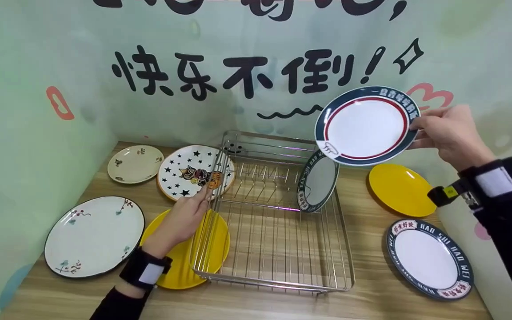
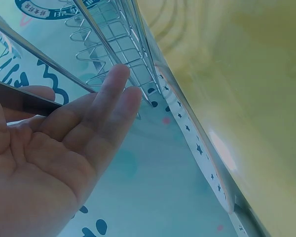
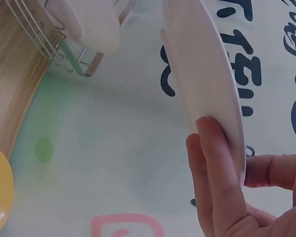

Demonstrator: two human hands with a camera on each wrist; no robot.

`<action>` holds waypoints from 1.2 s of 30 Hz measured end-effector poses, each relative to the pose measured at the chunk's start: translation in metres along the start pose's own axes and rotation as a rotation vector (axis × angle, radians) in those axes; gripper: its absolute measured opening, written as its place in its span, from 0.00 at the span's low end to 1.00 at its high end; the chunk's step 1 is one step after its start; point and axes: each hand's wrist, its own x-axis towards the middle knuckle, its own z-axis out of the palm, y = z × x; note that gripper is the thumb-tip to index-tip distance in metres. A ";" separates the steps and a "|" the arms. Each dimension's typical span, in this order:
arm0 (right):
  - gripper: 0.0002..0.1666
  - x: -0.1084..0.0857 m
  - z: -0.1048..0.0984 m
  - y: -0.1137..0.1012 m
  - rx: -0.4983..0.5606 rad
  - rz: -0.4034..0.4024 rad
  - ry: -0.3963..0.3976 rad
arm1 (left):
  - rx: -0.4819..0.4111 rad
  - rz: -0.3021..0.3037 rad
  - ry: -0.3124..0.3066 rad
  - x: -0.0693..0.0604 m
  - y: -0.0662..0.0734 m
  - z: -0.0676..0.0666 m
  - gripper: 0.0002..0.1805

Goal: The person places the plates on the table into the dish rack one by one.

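My right hand (image 1: 449, 133) pinches the right edge of a white plate (image 1: 365, 129) with a dark blue rim and red ring. It holds this plate tilted in the air, above the back right of a metal wire dish rack (image 1: 353, 280). In the right wrist view, the thumb is on one side of the plate (image 3: 207, 74) and the fingers on the other. A blue-rimmed plate (image 1: 320, 184) leans upright at the rack's right side. My left hand (image 1: 185, 218) holds the rack's left rail between thumb and fingers; in the left wrist view, two fingers (image 2: 116, 98) extend past the rail.
Left of the rack lie a small cream plate (image 1: 135, 164), a star-patterned plate (image 1: 178, 173), a large floral plate (image 1: 94, 235) and a yellow plate (image 1: 176, 266). On the right are another yellow plate (image 1: 400, 189) and a blue-rimmed plate (image 1: 427, 260). A printed wall backdrop (image 1: 185, 115) stands behind.
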 end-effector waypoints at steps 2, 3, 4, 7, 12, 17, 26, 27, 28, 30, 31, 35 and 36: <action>0.32 0.000 0.006 -0.007 -0.053 -0.023 -0.018 | 0.004 0.006 0.006 0.000 0.000 0.000 0.27; 0.31 0.000 0.009 -0.010 -0.076 -0.037 -0.027 | 0.004 0.006 0.008 0.000 -0.001 0.000 0.27; 0.30 0.000 0.013 -0.013 -0.099 -0.048 -0.035 | 0.003 0.009 0.009 0.000 -0.001 0.000 0.27; 0.29 0.000 0.022 -0.018 -0.148 -0.073 -0.055 | 0.000 0.006 0.006 0.000 -0.001 0.001 0.27; 0.27 -0.003 0.034 -0.025 -0.182 -0.107 -0.071 | -0.009 -0.010 -0.002 0.000 0.001 0.001 0.27; 0.25 -0.007 0.042 -0.029 -0.252 -0.172 -0.075 | -0.008 -0.011 -0.007 0.000 0.002 0.000 0.27; 0.12 -0.022 0.074 -0.034 -0.472 -0.467 0.067 | -0.024 -0.004 -0.012 0.000 0.000 0.000 0.27; 0.11 -0.024 0.079 -0.035 -0.518 -0.513 0.094 | -0.021 0.003 -0.008 0.000 0.000 0.000 0.27; 0.10 -0.026 0.084 -0.036 -0.557 -0.550 0.113 | -0.021 0.012 0.000 0.000 -0.001 0.000 0.27; 0.12 -0.029 0.093 -0.040 -0.633 -0.603 0.143 | -0.017 0.023 0.007 -0.001 -0.001 0.000 0.27; 0.13 -0.030 0.098 -0.042 -0.664 -0.619 0.149 | -0.016 0.023 0.008 -0.001 -0.002 0.000 0.27; 0.15 -0.034 0.115 -0.051 -0.758 -0.615 0.139 | -0.041 0.014 -0.005 -0.001 -0.002 0.000 0.27; 0.15 -0.035 0.120 -0.052 -0.780 -0.616 0.140 | -0.044 0.009 -0.008 -0.001 -0.001 0.001 0.27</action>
